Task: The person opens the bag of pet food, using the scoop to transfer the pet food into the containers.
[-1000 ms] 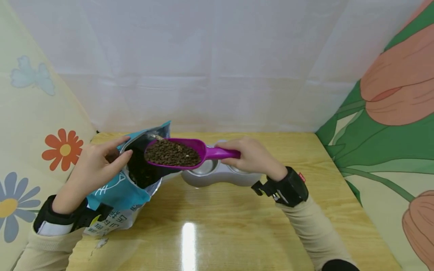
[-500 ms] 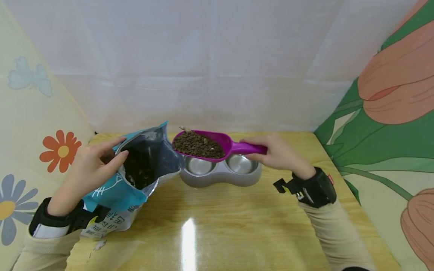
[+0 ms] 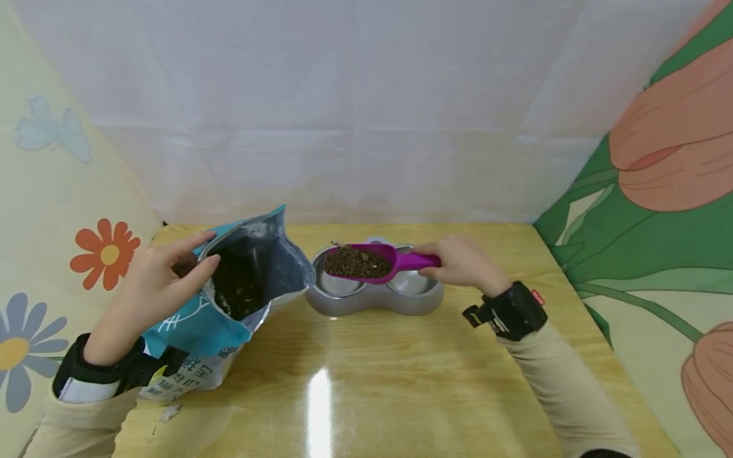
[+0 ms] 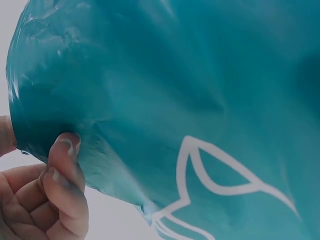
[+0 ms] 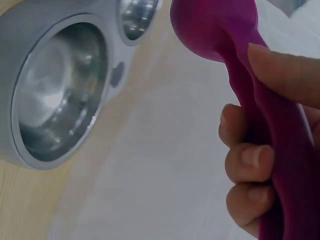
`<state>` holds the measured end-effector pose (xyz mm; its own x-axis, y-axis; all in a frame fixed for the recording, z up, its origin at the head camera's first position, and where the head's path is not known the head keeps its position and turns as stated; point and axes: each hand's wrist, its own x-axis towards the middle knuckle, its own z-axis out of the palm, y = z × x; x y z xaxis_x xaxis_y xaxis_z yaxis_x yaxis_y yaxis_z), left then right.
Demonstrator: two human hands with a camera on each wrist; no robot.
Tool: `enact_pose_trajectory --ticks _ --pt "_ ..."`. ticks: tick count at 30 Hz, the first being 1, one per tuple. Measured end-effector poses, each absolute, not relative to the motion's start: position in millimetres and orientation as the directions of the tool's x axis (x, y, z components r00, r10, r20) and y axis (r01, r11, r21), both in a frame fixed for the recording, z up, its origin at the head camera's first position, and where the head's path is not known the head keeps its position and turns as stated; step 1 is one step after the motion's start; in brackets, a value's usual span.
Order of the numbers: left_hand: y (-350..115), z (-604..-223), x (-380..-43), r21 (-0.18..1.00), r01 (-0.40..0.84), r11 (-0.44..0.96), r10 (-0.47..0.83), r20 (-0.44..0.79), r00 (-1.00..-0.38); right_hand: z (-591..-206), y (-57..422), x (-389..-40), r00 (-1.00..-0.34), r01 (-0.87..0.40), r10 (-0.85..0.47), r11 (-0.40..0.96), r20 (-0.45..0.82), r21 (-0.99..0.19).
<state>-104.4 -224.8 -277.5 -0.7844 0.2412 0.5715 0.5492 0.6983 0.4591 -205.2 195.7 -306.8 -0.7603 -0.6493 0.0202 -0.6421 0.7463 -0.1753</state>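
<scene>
My left hand [image 3: 150, 280] grips the rim of an open blue-and-white bag [image 3: 203, 331], with the thumb over its edge. Dark pellets lie inside the bag. In the left wrist view, curled fingers [image 4: 65, 185] press against the blue bag wall [image 4: 150, 100]. My right hand [image 3: 465, 264] holds a purple scoop [image 3: 403, 261] by its handle. Brown kibble [image 3: 356, 263] heaps in the scoop, which is held about level above the left bowl of a grey double feeder [image 3: 375, 302]. The right wrist view shows fingers wrapped round the scoop handle [image 5: 285, 140], beside a shiny metal bowl [image 5: 55, 85].
The feeder stands on a wooden table [image 3: 389, 381], right of the bag and near a white backdrop [image 3: 366, 114]. Flower-patterned panels [image 3: 658, 254] flank both sides. A small pale scrap [image 3: 170, 413] lies by the bag's base.
My right hand has carried the filled scoop rightward out of the bag mouth, then lowered it over the left bowl. The left hand and bag have stayed in place.
</scene>
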Motion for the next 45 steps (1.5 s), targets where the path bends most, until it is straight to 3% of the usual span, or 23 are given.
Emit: enact_pose_trajectory --ticks 8,15,30,36,45 --pt "-222 -278 -105 0.472 0.537 0.699 0.24 0.552 -0.798 -315 165 -223 -0.751 -0.647 -0.651 0.759 -0.109 -0.077" --pt "-221 -278 -106 0.457 0.567 0.685 0.247 0.586 -0.771 -306 134 -235 -0.747 -0.651 -0.637 0.759 -0.19 0.015" --pt "-224 -279 -108 0.448 0.561 0.696 0.248 0.584 -0.773 -277 86 -232 -0.76 -0.65 -0.596 0.69 -0.26 0.32" --pt "-225 -278 -107 0.458 0.552 0.697 0.252 0.564 -0.786 -276 81 -231 -0.73 -0.67 -0.654 0.63 -0.198 0.392" --pt "-228 -279 -106 0.458 0.556 0.694 0.253 0.568 -0.783 -279 73 -224 -0.625 -0.652 -0.779 0.484 -0.053 0.584"
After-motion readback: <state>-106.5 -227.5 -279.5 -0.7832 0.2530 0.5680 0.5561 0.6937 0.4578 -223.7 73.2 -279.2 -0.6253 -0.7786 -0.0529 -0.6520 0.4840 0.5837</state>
